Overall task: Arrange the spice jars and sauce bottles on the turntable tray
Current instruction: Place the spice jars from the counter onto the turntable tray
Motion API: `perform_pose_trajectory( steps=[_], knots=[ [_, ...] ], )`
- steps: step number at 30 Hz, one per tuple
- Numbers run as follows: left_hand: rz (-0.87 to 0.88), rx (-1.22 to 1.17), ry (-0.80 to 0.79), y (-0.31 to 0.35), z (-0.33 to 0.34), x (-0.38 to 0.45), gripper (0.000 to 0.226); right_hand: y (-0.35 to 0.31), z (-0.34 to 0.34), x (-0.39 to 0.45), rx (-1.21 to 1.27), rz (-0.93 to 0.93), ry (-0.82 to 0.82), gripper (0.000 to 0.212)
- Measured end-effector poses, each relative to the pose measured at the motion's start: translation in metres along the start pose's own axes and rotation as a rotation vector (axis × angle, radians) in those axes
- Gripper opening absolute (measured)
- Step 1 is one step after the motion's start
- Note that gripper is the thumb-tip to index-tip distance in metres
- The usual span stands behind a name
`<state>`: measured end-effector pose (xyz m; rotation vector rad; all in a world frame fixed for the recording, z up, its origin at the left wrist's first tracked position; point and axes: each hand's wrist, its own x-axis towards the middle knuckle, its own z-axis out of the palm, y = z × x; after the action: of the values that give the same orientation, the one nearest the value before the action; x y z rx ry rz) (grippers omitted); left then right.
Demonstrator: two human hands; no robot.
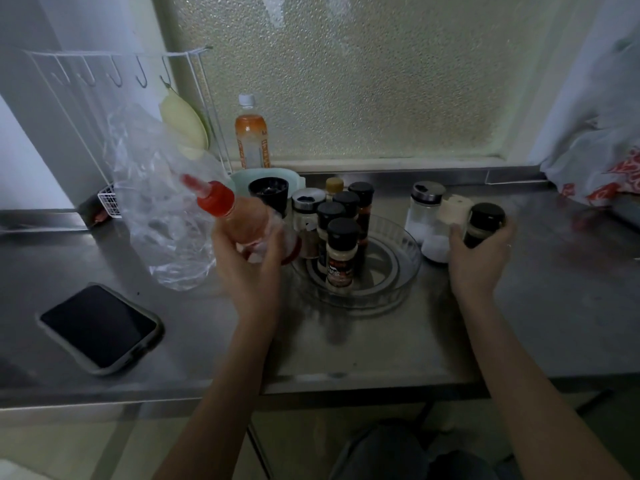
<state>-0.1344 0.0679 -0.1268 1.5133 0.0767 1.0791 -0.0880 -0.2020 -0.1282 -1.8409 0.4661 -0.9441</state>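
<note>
A clear round turntable tray (398, 271) sits on the steel counter with several black-capped spice jars (342, 258) standing on its left half. My left hand (249, 261) grips a red-capped sauce bottle (239, 216), tilted to the left and blurred, just left of the tray. My right hand (479, 258) is wrapped around a dark jar with a black lid (485, 221) to the right of the tray. Beside it stand a white-filled jar with a cream cap (446, 230) and a glass shaker with a metal top (424, 209).
A crumpled clear plastic bag (162, 209) lies left of the bottle. A phone (100, 327) rests face up at the front left. An orange drink bottle (252, 140), a black cup (269, 192) and a white wire rack (114, 109) stand behind. A patterned bag (599, 168) sits far right.
</note>
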Motion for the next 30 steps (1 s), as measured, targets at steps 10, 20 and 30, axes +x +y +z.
perform_pose_trajectory(
  steps=[10,20,30],
  knots=[
    [0.031,-0.005,-0.300,-0.009,0.019,0.000,0.065,-0.002,-0.009,-0.019,0.283,-0.193,0.230,0.049],
    [0.016,0.061,-0.539,-0.018,0.025,0.008,0.054,-0.029,0.026,-0.045,0.263,-0.309,-0.336,0.042],
    [0.157,0.194,-0.421,-0.015,0.020,-0.001,0.072,-0.028,0.025,-0.040,0.204,-0.258,-0.365,0.036]
  ],
)
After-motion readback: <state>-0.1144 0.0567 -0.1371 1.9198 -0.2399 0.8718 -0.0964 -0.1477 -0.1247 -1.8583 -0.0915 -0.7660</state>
